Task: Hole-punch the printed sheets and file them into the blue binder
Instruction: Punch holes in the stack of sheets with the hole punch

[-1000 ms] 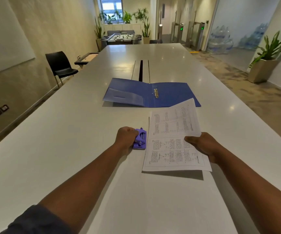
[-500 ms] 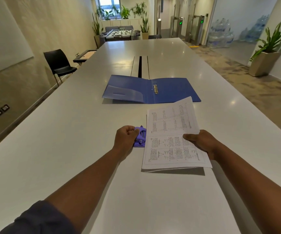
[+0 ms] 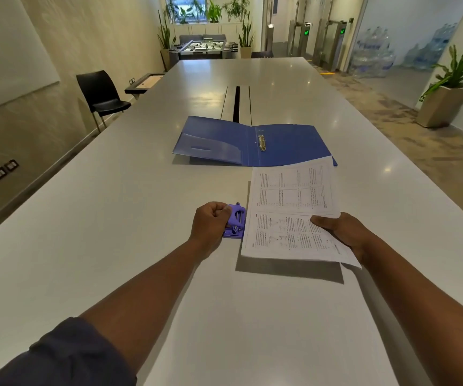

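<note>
Right now your long white table (image 3: 141, 218) carries the open blue plastic binder (image 3: 288, 146), lying flat, its metal rings (image 3: 261, 142) empty and its clear inner pocket (image 3: 210, 147) holding nothing visible. Nearer you, the white printed sheets (image 3: 291, 213) hover off the table, pinched at their right edge by your right hand (image 3: 341, 232). Your left hand (image 3: 210, 224) grips the small purple plastic hole punch (image 3: 235, 221), just beside the sheets' left edge.

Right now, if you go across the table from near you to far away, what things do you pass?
Printed sheets held by the right hand, with the purple hole punch beside them under the left hand → open blue binder → dark slot in the table → foosball table past the far end.
</note>
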The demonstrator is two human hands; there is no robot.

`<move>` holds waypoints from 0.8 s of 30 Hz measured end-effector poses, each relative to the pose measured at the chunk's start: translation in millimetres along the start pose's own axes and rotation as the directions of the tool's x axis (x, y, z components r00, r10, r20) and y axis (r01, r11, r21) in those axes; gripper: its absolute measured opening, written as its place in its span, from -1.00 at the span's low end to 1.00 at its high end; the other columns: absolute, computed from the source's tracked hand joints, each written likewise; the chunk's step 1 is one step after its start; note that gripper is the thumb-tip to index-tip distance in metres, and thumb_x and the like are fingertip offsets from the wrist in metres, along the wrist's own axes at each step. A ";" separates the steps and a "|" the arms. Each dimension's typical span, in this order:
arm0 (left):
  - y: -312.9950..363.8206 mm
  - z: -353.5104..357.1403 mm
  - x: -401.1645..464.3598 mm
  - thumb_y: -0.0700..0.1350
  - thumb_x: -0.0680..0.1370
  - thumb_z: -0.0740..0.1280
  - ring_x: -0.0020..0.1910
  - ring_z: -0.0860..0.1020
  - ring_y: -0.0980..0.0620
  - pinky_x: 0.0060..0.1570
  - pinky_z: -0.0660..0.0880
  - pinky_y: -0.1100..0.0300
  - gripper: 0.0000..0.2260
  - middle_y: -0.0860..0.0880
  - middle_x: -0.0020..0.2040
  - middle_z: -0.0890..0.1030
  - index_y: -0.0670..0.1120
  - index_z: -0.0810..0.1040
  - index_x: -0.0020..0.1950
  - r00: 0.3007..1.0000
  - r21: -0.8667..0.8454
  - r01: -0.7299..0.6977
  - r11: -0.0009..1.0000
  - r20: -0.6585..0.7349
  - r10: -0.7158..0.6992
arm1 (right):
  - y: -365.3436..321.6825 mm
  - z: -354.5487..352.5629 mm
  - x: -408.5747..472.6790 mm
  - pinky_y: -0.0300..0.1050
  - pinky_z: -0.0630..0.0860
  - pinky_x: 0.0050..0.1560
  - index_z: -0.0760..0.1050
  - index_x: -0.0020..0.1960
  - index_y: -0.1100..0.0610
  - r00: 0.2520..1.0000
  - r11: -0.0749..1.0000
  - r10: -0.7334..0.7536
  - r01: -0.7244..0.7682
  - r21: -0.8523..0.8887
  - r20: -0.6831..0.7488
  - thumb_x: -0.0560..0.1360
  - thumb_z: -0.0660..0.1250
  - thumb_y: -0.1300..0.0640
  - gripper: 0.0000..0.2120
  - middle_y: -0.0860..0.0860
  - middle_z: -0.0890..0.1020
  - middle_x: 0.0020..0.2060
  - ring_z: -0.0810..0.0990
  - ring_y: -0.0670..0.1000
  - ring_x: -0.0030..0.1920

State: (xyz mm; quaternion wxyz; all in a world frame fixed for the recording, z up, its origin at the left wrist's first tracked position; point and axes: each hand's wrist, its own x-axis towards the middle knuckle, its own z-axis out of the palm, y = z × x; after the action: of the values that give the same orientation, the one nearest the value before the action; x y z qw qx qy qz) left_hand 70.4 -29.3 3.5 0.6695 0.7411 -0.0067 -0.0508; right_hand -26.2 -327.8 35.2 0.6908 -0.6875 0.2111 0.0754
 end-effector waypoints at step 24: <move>-4.7 0.5 5.4 -0.15 0.60 0.38 -0.18 0.70 -0.19 -0.02 0.64 -0.25 -0.87 -0.25 -0.09 0.69 -0.21 0.59 -0.07 1.000 -0.017 -0.004 1.000 0.017 0.004 | -0.1 6.2 9.9 0.17 0.67 -0.04 0.56 0.30 0.13 0.996 0.967 -0.021 0.043 -0.250 0.091 0.59 0.40 0.15 -0.71 0.15 0.74 0.07 0.75 0.26 -0.02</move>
State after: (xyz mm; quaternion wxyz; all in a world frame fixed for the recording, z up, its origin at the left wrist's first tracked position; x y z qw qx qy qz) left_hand 75.4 -29.7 -1.6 0.6756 0.7350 -0.0134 -0.0558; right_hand -16.1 -323.5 31.2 0.6078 -0.7688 0.1581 0.1205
